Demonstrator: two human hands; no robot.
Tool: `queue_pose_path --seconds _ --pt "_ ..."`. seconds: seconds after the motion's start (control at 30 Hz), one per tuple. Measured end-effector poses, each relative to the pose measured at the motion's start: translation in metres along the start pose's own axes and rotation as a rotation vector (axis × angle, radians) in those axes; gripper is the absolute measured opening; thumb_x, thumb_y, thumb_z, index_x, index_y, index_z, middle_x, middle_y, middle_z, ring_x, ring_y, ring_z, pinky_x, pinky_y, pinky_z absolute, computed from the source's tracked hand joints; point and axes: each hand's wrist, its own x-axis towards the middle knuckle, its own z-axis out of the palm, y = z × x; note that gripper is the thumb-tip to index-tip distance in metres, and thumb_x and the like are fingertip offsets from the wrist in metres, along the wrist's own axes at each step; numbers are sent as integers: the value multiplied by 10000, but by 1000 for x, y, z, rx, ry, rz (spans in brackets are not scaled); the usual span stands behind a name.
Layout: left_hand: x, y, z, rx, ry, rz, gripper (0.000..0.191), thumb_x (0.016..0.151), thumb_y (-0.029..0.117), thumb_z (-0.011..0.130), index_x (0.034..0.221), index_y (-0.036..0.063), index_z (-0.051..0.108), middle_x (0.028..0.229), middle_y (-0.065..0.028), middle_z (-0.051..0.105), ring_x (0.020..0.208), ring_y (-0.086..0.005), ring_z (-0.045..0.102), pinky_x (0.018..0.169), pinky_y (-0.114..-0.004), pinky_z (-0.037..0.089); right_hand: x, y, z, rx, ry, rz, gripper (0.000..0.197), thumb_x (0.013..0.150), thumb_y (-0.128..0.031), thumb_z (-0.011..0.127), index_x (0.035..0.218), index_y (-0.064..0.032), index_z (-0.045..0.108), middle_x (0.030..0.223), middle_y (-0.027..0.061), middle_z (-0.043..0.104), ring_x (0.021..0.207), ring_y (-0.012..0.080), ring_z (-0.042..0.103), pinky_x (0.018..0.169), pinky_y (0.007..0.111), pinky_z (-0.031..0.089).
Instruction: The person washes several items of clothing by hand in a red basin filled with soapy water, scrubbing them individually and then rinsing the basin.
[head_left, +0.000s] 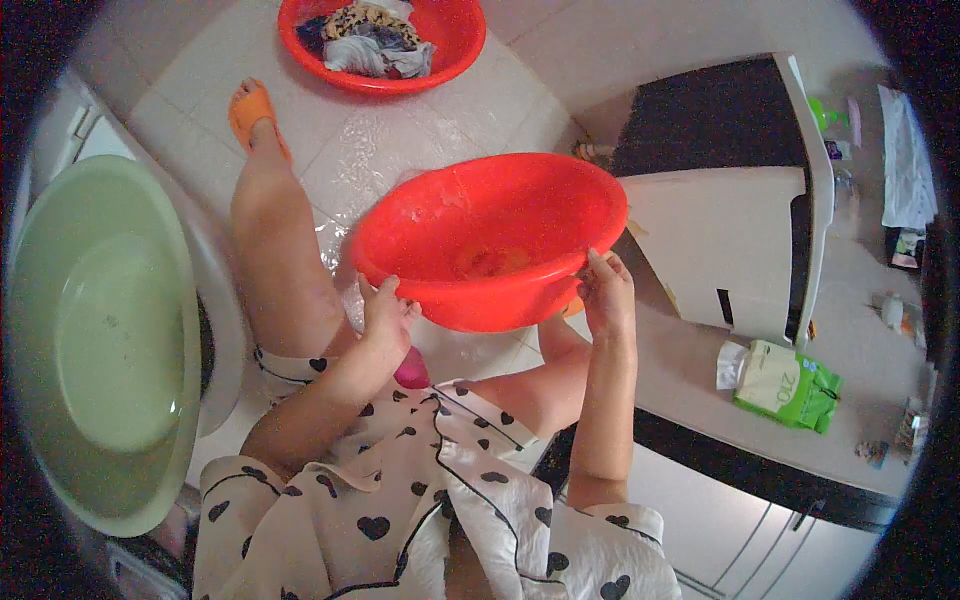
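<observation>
A large red plastic basin is held tilted over the wet floor between my knees, its opening facing away from me. My left hand grips the left part of its near rim, thumb on the edge. My right hand holds the right part of that rim. Wet patches shine inside the basin. Beyond it, at the top, a second red basin stands on the tiled floor with wet-looking clothes in it, white, dark and yellow-black patterned. Part of a pink object shows just below my left hand.
A big green basin rests on a white appliance at the left. At the right are a counter with a green tissue pack and a black-and-white cabinet or panel. Water lies on the floor tiles near my orange slipper.
</observation>
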Motion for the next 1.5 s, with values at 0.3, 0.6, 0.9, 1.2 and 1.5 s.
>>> queue_pose_path --seconds 0.3,0.6,0.9,1.2,1.5 --pt "8 -21 -9 4 40 -182 239 874 211 516 1099 134 502 1031 -21 543 829 -153 515 694 -277 437 -2 -30 18 -200 -85 -101 118 872 -176 589 921 -82 536 760 -16 579 643 49 511 530 197 345" --pt "1 -20 -9 -14 14 -287 177 904 249 443 1009 123 507 884 -4 560 734 -125 513 598 -242 424 6 -42 71 -229 -144 -193 136 861 -169 617 954 -111 536 769 -12 590 640 84 530 520 229 372" --pt "7 -31 -13 -40 16 -405 196 875 263 451 977 124 544 863 -4 578 786 -158 551 674 -277 440 14 -47 105 -329 -261 -260 162 877 -214 613 961 -121 510 774 -16 578 615 58 503 487 206 363" --pt "17 -36 -22 -69 -15 -407 206 879 259 427 978 119 540 869 -10 584 782 -165 562 657 -284 445 12 -42 114 -278 -285 -254 149 891 -236 596 940 -124 510 752 -23 567 605 63 490 492 212 369" --pt "13 -35 -17 -69 8 -438 201 893 273 422 908 106 533 750 -16 558 740 -174 550 671 -289 455 5 -34 112 -230 -273 -265 144 904 -252 573 916 -116 527 717 -38 528 598 60 465 502 220 369"
